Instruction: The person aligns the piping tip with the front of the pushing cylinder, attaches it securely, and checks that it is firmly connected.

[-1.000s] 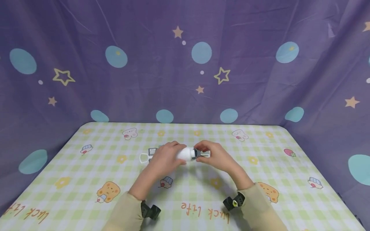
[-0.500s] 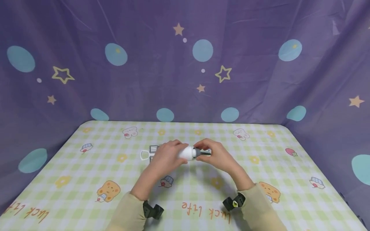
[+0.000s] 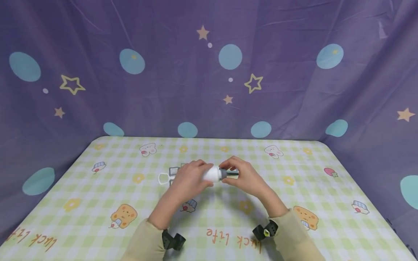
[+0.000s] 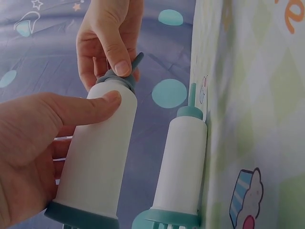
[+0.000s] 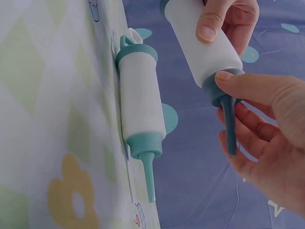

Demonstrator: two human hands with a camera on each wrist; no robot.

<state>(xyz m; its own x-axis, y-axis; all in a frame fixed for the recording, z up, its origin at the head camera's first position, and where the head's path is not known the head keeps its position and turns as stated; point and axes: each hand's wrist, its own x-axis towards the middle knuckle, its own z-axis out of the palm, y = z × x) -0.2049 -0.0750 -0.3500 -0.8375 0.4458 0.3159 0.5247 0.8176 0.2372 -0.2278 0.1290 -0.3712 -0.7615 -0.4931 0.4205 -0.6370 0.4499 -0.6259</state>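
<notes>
White cylindrical plastic syringe (image 4: 97, 148) with a dark blue-grey collar (image 5: 209, 88), a slender tapering nozzle (image 5: 229, 126) of the same colour and a dark teal end flange (image 4: 81, 217) is held above the green-and-white checked tablecloth (image 3: 153, 214), near the middle of its far half. The left hand (image 3: 191, 179) grips the barrel, its thumb along one side and its fingers round the other; the right hand (image 3: 246, 177) pinches the collar between thumb and fingers, the nozzle pointing away past them. Near it, and apart from it, a second white syringe with light teal end pieces (image 5: 143, 98) lies on the cloth. The held one looks light and fairly stiff, probably hollow; whether anything is inside cannot be told. Its smooth barrel may turn or slip under twisting, so a broad wrap of the palm suits it better than fingertips. The collar's short band seems the sound place for the other hand; the thin nozzle would likely bend if levered.
</notes>
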